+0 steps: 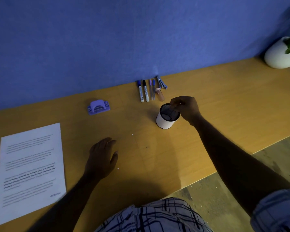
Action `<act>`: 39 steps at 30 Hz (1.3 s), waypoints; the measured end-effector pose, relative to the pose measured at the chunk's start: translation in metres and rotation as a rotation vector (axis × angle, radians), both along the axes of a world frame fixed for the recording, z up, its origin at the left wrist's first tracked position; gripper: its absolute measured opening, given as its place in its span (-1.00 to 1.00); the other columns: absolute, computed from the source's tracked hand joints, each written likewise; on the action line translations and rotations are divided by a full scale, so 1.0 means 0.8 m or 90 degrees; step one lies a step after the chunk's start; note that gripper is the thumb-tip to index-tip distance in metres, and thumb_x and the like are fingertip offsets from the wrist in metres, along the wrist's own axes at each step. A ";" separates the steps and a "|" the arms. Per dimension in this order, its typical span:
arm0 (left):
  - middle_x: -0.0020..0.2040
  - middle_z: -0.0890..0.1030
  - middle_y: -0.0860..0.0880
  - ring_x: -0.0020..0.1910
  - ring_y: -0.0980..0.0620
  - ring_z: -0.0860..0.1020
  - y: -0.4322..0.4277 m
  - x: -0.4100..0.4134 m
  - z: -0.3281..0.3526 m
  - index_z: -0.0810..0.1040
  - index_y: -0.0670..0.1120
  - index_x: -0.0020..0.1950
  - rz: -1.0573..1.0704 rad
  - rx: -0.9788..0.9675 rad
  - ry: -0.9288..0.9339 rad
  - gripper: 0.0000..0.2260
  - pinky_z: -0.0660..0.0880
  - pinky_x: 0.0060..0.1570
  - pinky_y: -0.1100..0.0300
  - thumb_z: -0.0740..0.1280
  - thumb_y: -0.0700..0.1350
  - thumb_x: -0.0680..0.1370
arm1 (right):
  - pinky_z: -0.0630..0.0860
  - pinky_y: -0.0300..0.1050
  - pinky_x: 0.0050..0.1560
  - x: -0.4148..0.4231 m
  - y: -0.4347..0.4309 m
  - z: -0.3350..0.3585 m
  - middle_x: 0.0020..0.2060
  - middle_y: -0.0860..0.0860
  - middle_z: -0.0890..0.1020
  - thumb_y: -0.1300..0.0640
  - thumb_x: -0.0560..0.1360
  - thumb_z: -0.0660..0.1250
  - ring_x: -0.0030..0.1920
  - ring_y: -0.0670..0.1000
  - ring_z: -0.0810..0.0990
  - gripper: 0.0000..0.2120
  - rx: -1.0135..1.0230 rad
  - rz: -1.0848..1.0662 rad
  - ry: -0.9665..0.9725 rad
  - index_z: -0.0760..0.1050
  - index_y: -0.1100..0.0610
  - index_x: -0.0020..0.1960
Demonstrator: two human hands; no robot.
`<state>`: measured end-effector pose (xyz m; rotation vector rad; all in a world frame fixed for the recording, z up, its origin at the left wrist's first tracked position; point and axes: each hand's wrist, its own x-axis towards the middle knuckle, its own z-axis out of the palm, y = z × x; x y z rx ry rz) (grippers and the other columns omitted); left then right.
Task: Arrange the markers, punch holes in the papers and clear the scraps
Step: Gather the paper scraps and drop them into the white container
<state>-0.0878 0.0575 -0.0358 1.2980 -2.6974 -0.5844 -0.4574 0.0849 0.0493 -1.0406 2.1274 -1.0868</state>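
Two markers (143, 92) and two thin pens (152, 89) lie side by side at the wall, with a small brown bottle (159, 94) and a stapler-like tool (161, 82) beside them. A white cup with a dark mesh inside (166, 117) stands on the desk. My right hand (186, 107) hovers over its rim with fingertips pinched together; what they hold is too small to tell. My left hand (102, 156) rests flat on the desk, fingers apart. A purple hole punch (98, 107) sits left of the markers. A printed paper (30, 171) lies at the left. Tiny paper scraps (132, 134) dot the desk.
The wooden desk (208, 101) runs along a blue wall. A white round plant pot (280, 55) stands at the far right corner. The desk's front edge falls away to the floor at the lower right.
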 end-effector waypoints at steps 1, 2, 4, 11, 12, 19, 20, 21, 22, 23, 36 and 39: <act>0.30 0.49 -0.10 0.29 -0.12 0.46 -0.001 0.007 -0.001 0.44 -0.07 0.34 0.008 0.003 -0.003 -0.55 0.39 0.23 -0.08 0.12 0.10 0.52 | 0.61 -0.21 -0.05 0.005 0.001 0.005 -0.07 0.17 0.68 0.47 0.48 0.24 0.00 0.13 0.65 -0.76 -0.050 -0.064 -0.193 0.60 0.28 0.04; 0.31 0.49 -0.11 0.29 -0.12 0.46 -0.001 0.015 -0.003 0.44 -0.07 0.34 0.018 0.008 -0.005 -0.54 0.39 0.23 -0.09 0.12 0.10 0.52 | 0.63 -0.13 0.02 0.011 0.003 0.010 -0.06 0.19 0.67 0.47 0.51 0.19 0.01 0.17 0.65 -0.76 -0.099 -0.108 -0.364 0.56 0.31 0.07; 0.32 0.50 -0.12 0.30 -0.13 0.46 0.000 0.031 -0.007 0.44 -0.08 0.34 0.042 0.021 0.000 -0.53 0.38 0.25 -0.12 0.12 0.11 0.51 | 0.61 -0.06 0.09 0.025 0.008 0.016 -0.01 0.20 0.66 0.40 0.57 0.13 0.03 0.16 0.66 -0.77 -0.151 -0.129 -0.556 0.51 0.31 0.12; 0.36 0.46 -0.12 0.35 -0.14 0.41 0.002 0.077 -0.014 0.41 -0.08 0.38 0.079 0.045 -0.008 -0.50 0.33 0.29 -0.12 0.09 0.13 0.51 | 0.52 0.02 0.22 0.101 0.015 -0.011 0.03 0.21 0.66 0.21 0.58 0.10 0.09 0.15 0.64 -0.70 -0.147 -0.068 -0.750 0.52 0.30 0.16; 0.37 0.45 -0.13 0.36 -0.14 0.41 0.003 0.082 -0.015 0.41 -0.08 0.38 0.082 0.049 -0.012 -0.49 0.32 0.30 -0.11 0.10 0.13 0.51 | 0.51 0.04 0.20 0.115 0.014 -0.023 0.02 0.20 0.66 0.21 0.57 0.10 0.07 0.15 0.64 -0.70 -0.116 -0.056 -0.705 0.52 0.29 0.15; 0.37 0.44 -0.21 0.34 -0.23 0.43 0.011 0.106 -0.021 0.37 -0.14 0.38 0.055 0.066 -0.045 -0.48 0.36 0.27 -0.16 0.10 0.12 0.51 | 0.15 -0.06 0.49 0.190 0.028 -0.125 0.52 0.13 0.26 0.09 0.55 0.21 0.52 0.10 0.21 -0.44 0.148 0.287 0.126 0.24 0.19 0.52; 0.38 0.43 -0.21 0.35 -0.23 0.42 0.011 0.108 -0.022 0.37 -0.15 0.39 0.055 0.071 -0.049 -0.46 0.35 0.28 -0.17 0.10 0.13 0.51 | 0.04 -0.01 0.54 0.197 0.030 -0.138 0.56 0.12 0.11 0.04 0.58 0.19 0.57 0.10 0.06 -0.38 0.163 0.326 0.192 0.10 0.18 0.56; 0.40 0.41 -0.21 0.36 -0.23 0.40 0.012 0.111 -0.023 0.37 -0.16 0.40 0.055 0.075 -0.053 -0.44 0.34 0.30 -0.18 0.09 0.14 0.51 | -0.05 0.03 0.55 0.205 0.033 -0.147 0.58 0.10 -0.01 -0.05 0.60 0.16 0.58 0.09 -0.07 -0.33 0.186 0.343 0.245 -0.01 0.16 0.59; 0.42 0.39 -0.21 0.38 -0.23 0.38 0.013 0.114 -0.024 0.36 -0.16 0.41 0.056 0.079 -0.057 -0.43 0.32 0.32 -0.19 0.08 0.15 0.51 | -0.13 0.05 0.55 0.214 0.034 -0.155 0.58 0.07 -0.11 -0.14 0.60 0.14 0.58 0.07 -0.16 -0.27 0.218 0.341 0.286 -0.10 0.14 0.59; 0.43 0.37 -0.21 0.40 -0.23 0.36 0.014 0.117 -0.026 0.34 -0.15 0.43 0.056 0.082 -0.058 -0.42 0.30 0.34 -0.20 0.07 0.16 0.51 | -0.18 0.05 0.54 0.223 0.035 -0.161 0.57 0.06 -0.16 -0.22 0.59 0.12 0.57 0.06 -0.21 -0.23 0.242 0.332 0.320 -0.15 0.13 0.59; 0.48 0.30 -0.19 0.46 -0.20 0.28 0.015 0.139 -0.023 0.33 -0.12 0.44 0.017 0.077 -0.072 -0.43 0.25 0.38 -0.22 0.05 0.18 0.54 | -0.13 0.13 0.55 0.357 0.080 -0.178 0.58 0.13 -0.17 -0.28 0.60 -0.02 0.57 0.11 -0.22 -0.25 0.161 0.447 0.403 -0.14 0.14 0.59; 0.48 0.32 -0.21 0.46 -0.21 0.29 0.013 0.143 -0.021 0.35 -0.14 0.44 -0.007 0.071 -0.078 -0.44 0.27 0.37 -0.22 0.06 0.16 0.55 | -0.09 0.18 0.54 0.369 0.088 -0.173 0.58 0.12 -0.11 -0.20 0.61 0.01 0.57 0.12 -0.17 -0.34 0.124 0.477 0.401 -0.06 0.07 0.59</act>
